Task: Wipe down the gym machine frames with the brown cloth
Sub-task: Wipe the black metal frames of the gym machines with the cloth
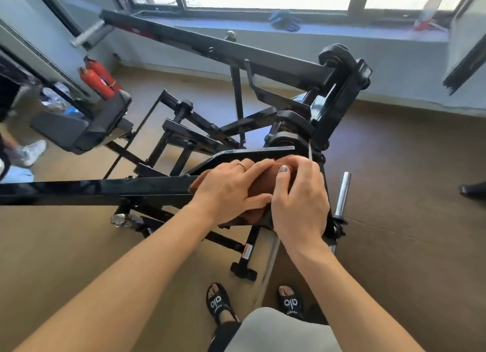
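A black gym machine frame [105, 191] fills the middle of the view, with a long glossy bar running left from its pivot. The brown cloth [263, 187] is bunched on that bar near the pivot. My left hand [231, 188] lies over the cloth's left part with its fingers spread across it and pressing down. My right hand [299, 202] grips the cloth's right end, thumb on top and fingers curled round the far side. Both hands cover most of the cloth.
A chrome weight peg [343, 194] sticks up just right of my right hand. A padded seat [84, 128] sits at the left, with two red fire extinguishers [97, 79] behind it. Another person's shoe [31, 152] is at the far left. My sandalled feet [219, 303] stand below.
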{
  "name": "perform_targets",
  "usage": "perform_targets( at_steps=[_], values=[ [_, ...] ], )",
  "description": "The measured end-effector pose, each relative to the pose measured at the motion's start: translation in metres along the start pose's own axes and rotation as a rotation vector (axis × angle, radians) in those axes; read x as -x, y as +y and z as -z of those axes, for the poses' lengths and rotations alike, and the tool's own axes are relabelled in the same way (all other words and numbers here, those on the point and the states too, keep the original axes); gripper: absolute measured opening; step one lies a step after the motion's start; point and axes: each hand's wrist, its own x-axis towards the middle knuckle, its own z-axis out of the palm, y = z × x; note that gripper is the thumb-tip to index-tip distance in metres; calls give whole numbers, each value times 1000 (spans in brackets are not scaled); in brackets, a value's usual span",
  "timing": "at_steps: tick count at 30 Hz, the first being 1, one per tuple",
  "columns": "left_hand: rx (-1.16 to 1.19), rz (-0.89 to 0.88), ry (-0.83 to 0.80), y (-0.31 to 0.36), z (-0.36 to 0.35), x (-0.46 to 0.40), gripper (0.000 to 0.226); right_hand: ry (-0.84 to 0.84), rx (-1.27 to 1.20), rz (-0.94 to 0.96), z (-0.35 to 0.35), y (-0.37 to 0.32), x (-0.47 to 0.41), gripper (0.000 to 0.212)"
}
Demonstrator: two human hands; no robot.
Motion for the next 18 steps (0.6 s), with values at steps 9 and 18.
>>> perform_targets(
  at_steps=[9,18],
  values=[
    [-30,-75,-11,-53,7,25,81,16,77,3,-2,1,-2,37],
    [-40,-153,93,-5,-5,2,74,12,53,0,-2,0,-2,49]
  ],
)
